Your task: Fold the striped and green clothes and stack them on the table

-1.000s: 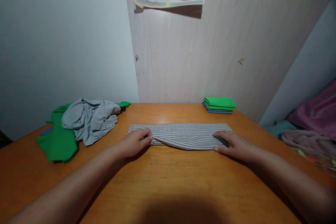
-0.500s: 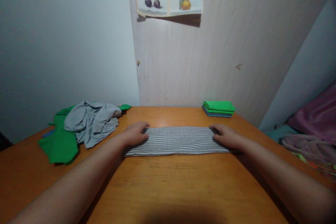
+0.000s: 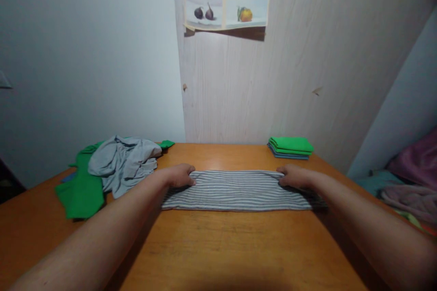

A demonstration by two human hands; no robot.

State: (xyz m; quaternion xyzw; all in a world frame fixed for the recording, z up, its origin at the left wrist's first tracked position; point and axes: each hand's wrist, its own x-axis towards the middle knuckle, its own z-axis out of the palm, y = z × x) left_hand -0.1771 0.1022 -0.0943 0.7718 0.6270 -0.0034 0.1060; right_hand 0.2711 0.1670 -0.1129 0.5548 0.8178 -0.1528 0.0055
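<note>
Striped cloth (image 3: pixel 235 193) gets pinched at its far edge, left grip (image 3: pixel 180 176) and right grip (image 3: pixel 293 176) both clamped on it.

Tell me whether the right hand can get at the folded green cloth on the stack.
Probably yes, once it lets go: the right hand seems to pinch the far edge of the striped cloth, but the folded green cloth sits just beyond, on top of the stack, with nothing visible between.
</note>
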